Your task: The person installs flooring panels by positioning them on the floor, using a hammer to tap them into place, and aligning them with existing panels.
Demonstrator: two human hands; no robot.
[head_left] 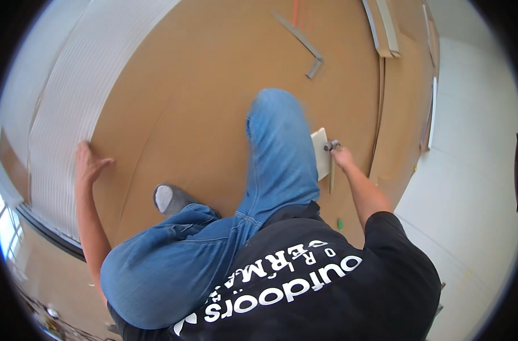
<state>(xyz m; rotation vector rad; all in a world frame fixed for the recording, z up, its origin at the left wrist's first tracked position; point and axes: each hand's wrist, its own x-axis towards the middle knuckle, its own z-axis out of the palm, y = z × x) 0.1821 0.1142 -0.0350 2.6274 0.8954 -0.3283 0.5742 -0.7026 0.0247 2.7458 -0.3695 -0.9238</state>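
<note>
While resting an open left hand [89, 166] at the edge of the sheet [71, 108] and grasping the tool [332, 146] by the block [320, 151] with the right hand [344, 158], could let the sheet creep through light pressure, or strike the knee [277, 113] through careless swinging.

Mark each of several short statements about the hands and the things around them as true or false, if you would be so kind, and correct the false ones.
1. The right hand holds a metal-headed tool. True.
2. The left hand is clenched in a fist. False: it is open, thumb spread, at the edge of the white ribbed sheet.
3. A grey L-shaped piece lies on the brown board. True.
4. The trousers are black. False: they are blue.
5. A pale flat piece lies beside the left hand. False: it lies near the right hand.
</note>
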